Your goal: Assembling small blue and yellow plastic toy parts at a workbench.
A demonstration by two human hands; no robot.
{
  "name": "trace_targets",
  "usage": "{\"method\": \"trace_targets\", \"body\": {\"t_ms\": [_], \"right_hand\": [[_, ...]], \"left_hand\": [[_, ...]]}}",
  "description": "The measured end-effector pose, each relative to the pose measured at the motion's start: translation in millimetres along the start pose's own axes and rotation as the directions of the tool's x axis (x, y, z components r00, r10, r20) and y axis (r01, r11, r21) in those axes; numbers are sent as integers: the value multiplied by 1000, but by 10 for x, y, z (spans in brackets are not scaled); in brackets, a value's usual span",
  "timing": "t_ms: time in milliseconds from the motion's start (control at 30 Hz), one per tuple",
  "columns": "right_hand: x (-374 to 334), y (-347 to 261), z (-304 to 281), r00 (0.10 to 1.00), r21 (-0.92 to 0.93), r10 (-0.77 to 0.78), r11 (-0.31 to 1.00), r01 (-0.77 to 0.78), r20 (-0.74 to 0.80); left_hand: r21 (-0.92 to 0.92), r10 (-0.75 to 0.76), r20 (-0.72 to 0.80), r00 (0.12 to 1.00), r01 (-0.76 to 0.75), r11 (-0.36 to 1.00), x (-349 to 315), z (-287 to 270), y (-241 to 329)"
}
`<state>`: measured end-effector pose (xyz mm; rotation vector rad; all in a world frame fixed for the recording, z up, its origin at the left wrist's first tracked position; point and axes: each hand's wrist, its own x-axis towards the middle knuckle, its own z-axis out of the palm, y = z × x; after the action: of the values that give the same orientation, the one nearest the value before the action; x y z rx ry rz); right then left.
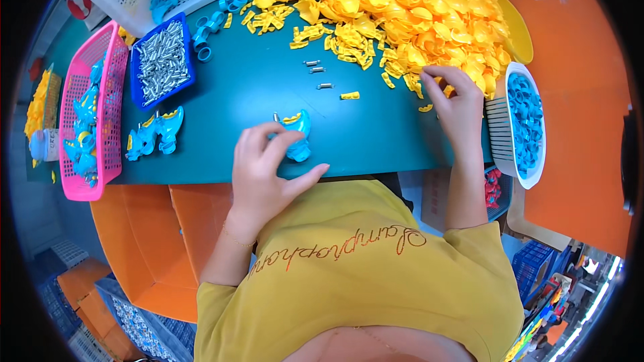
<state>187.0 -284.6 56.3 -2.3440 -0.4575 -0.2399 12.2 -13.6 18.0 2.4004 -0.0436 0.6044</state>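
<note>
My left hand (pixel 261 164) lies over the near edge of the table, its thumb stretched away from the fingers. Its fingertips rest at a curved blue plastic part (pixel 300 151), which has a small yellow strip (pixel 291 119) along its top and a metal spring standing beside it. Over at the right, my right hand (pixel 459 107) is at the near edge of the yellow heap, with thumb and forefinger tips together. What they pinch, if anything, is too small to make out. A loose yellow clip (pixel 350 96) and a spring (pixel 325 86) lie between the hands.
A big heap of yellow shells (pixel 409 13) covers the back right. At left stand a blue tray of springs (pixel 186 87), a pink basket (pixel 111 127) and several assembled blue parts (pixel 161 133). A white basket (pixel 535 177) of blue rings is at right.
</note>
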Motion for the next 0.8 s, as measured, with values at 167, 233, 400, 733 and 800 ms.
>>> {"method": "trace_targets", "body": {"t_ms": [167, 233, 400, 733, 800], "right_hand": [[197, 107, 10, 969, -380, -248, 894, 237, 23], [244, 90, 137, 977, -422, -210, 882, 210, 47], [291, 51, 238, 990, -443, -120, 885, 141, 74], [240, 91, 258, 960, -254, -280, 930, 265, -25], [207, -77, 202, 917, -184, -384, 914, 361, -108]], "left_hand": [[39, -152, 13, 988, 151, 988, 40, -97, -64], [72, -135, 56, 989, 131, 989, 32, -78, -115], [104, -100, 81, 992, 91, 990, 30, -19, -106], [50, -77, 54, 996, 75, 996, -33, 69, -74], [62, -135, 70, 988, 131, 989, -55, 81, -70]]}}
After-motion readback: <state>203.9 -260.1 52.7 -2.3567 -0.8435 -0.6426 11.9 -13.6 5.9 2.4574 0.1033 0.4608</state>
